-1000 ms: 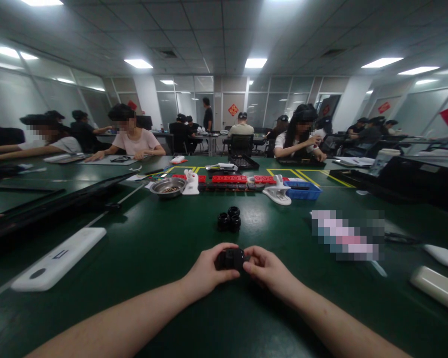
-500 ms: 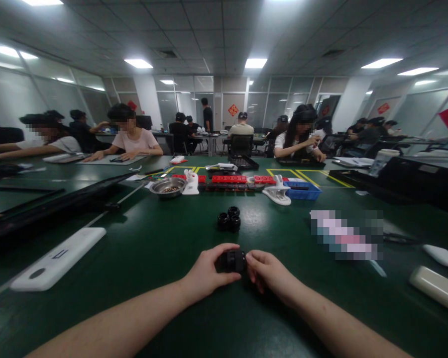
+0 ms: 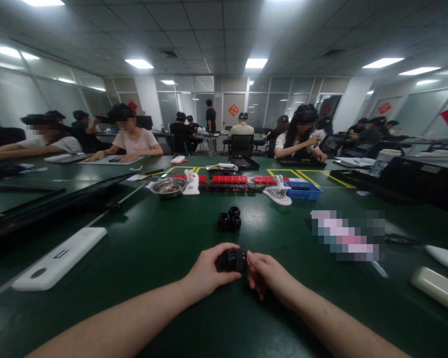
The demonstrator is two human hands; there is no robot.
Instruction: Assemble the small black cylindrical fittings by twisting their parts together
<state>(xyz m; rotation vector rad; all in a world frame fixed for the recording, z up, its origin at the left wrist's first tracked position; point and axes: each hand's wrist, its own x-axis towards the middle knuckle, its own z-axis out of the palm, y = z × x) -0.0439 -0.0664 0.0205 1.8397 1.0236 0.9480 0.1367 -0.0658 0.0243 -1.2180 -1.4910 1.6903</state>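
— Front and centre, what's in play?
— Black cylindrical part, clasped by the left hand! Right hand pinches thumb and finger together at its end; can't tell whether they hold anything.
— Progress?
— One in hand, apparently mid-work; three black round pieces sit untouched just beyond.
— Containers?
— Metal bowl, small brassy bits inside; blue bin, something dark inside.

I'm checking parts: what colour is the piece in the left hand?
The held piece is black; head view shows it.
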